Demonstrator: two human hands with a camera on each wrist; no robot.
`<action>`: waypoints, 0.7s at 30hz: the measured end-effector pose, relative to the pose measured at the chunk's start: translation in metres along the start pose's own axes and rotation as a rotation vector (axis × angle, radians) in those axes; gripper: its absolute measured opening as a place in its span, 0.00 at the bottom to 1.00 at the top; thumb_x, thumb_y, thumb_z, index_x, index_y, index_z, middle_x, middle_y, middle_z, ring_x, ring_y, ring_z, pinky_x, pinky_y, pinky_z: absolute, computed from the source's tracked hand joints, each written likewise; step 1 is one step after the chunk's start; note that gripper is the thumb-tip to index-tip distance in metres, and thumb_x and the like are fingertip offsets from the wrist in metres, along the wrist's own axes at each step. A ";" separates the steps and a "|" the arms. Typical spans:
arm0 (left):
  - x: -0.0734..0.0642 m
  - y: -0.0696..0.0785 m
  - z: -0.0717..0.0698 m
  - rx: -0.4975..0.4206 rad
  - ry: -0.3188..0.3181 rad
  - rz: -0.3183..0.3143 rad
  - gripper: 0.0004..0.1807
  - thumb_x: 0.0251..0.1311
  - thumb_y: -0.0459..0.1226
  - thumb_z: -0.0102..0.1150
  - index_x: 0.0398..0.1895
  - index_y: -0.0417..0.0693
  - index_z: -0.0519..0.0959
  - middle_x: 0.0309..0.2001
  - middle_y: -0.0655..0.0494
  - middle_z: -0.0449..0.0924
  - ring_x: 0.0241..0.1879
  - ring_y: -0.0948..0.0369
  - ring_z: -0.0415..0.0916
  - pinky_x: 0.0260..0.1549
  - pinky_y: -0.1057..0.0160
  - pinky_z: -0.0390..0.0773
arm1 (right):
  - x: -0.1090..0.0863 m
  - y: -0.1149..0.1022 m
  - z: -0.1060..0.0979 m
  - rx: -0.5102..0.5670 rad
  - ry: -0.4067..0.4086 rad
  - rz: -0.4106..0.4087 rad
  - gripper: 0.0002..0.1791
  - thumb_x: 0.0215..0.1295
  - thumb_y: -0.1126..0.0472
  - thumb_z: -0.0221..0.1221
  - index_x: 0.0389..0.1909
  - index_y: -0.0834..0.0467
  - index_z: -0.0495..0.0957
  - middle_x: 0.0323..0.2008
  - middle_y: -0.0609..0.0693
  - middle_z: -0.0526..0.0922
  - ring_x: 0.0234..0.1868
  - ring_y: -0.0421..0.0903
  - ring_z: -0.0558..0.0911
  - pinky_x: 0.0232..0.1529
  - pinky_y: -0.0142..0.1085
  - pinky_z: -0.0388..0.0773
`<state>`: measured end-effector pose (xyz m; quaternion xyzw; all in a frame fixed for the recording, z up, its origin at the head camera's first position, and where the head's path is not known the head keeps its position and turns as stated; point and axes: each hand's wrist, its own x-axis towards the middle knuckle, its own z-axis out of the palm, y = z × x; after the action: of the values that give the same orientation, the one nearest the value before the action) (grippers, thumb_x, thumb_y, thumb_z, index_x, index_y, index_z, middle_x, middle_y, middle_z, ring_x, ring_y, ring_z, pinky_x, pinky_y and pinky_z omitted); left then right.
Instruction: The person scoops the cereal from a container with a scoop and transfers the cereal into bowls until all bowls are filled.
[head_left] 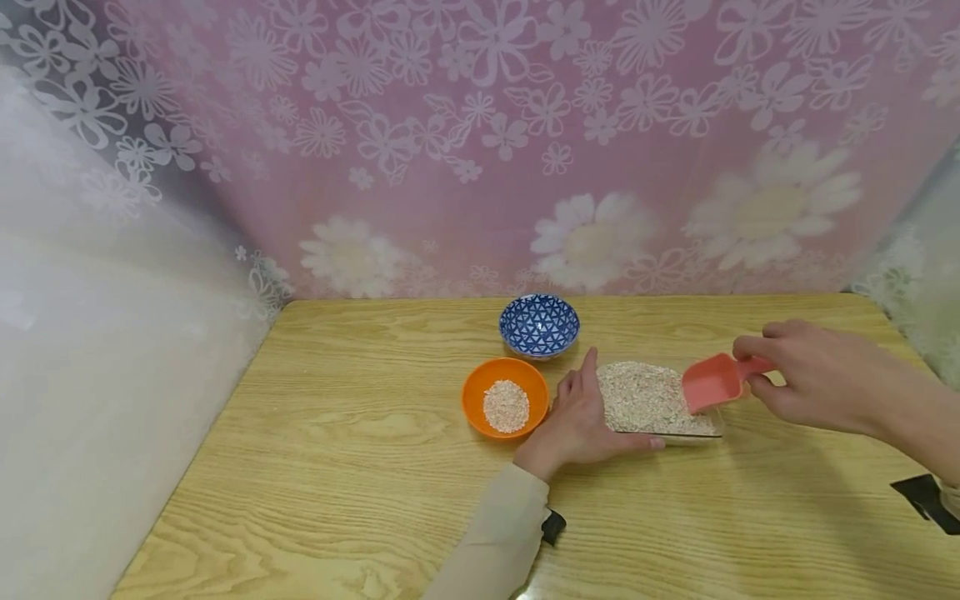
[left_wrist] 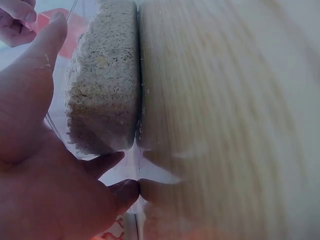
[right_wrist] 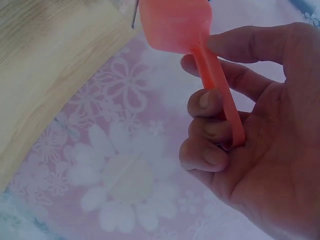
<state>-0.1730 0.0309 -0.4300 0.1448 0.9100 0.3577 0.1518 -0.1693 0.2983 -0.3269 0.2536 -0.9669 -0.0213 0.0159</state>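
My right hand grips the handle of a pink scoop, its fingers curled round it in the right wrist view. The scoop's front edge dips into the oat-like flakes at the right end of a clear rectangular container. Against that container's left end rests my left hand, thumb stretched along the near side and fingers spread, fairly straight. Just left of this hand stands an orange bowl with a small heap of flakes in it. What the scoop holds is hard to tell.
Behind the orange bowl stands a blue-and-white patterned bowl. Everything sits on a wood-grain table. A pink flowered curtain hangs along its back edge, and pale cloth hangs at the left.
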 end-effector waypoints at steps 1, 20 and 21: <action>0.000 0.000 0.000 -0.006 -0.004 -0.005 0.74 0.45 0.69 0.72 0.84 0.63 0.30 0.82 0.50 0.47 0.81 0.50 0.49 0.74 0.42 0.65 | 0.002 0.000 -0.001 -0.001 -0.015 -0.001 0.09 0.60 0.58 0.66 0.41 0.53 0.82 0.26 0.43 0.72 0.25 0.40 0.65 0.24 0.33 0.63; 0.001 -0.001 -0.001 -0.005 -0.017 -0.028 0.74 0.46 0.70 0.70 0.83 0.67 0.28 0.84 0.52 0.44 0.82 0.50 0.47 0.74 0.42 0.64 | -0.010 0.013 0.060 0.444 0.070 0.021 0.11 0.69 0.61 0.64 0.50 0.51 0.80 0.33 0.39 0.83 0.26 0.30 0.73 0.27 0.30 0.67; 0.001 -0.002 -0.001 -0.007 -0.018 -0.028 0.73 0.45 0.70 0.70 0.83 0.67 0.28 0.84 0.52 0.44 0.82 0.50 0.47 0.74 0.42 0.63 | -0.011 0.013 0.065 0.462 0.096 0.009 0.11 0.69 0.62 0.65 0.50 0.50 0.79 0.31 0.38 0.82 0.24 0.28 0.70 0.26 0.30 0.64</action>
<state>-0.1748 0.0299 -0.4308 0.1347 0.9092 0.3576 0.1653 -0.1688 0.3173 -0.3911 0.2469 -0.9454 0.2127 0.0036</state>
